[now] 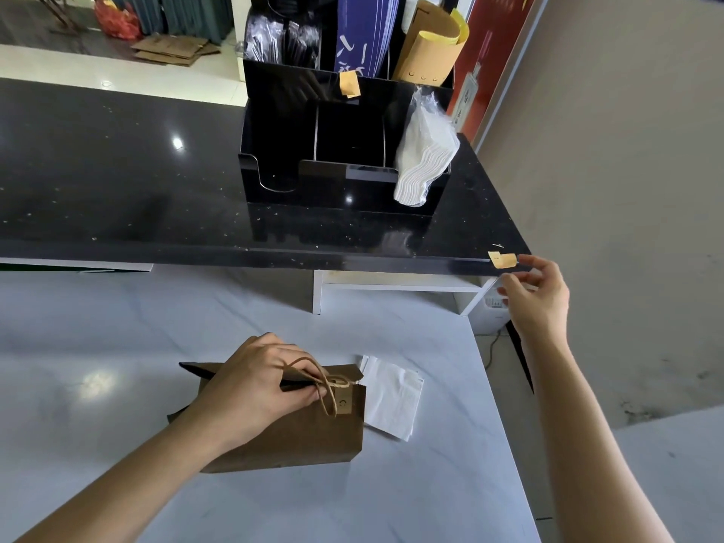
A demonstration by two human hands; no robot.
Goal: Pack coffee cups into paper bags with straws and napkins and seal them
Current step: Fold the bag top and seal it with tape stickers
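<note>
A brown paper bag (297, 433) stands on the white lower counter, its top folded over and its twine handles (327, 386) bunched together. My left hand (254, 382) grips the folded top and pinches the handles. One tan sticker sits on the bag's front (343, 403). My right hand (538, 297) is raised at the right corner of the black counter, its fingertips touching a tan sticker (502, 260) stuck on that counter's edge. White napkins (393, 397) lie flat on the counter just right of the bag. No cup is visible.
A black organizer (333, 178) on the black counter (117, 182) holds a wrapped stack of napkins (425, 158), wrapped straws (274, 33), blue sleeves and a roll of tan sticker sheets (429, 45). Another tan sticker (350, 85) hangs on the organizer. A wall stands close on the right.
</note>
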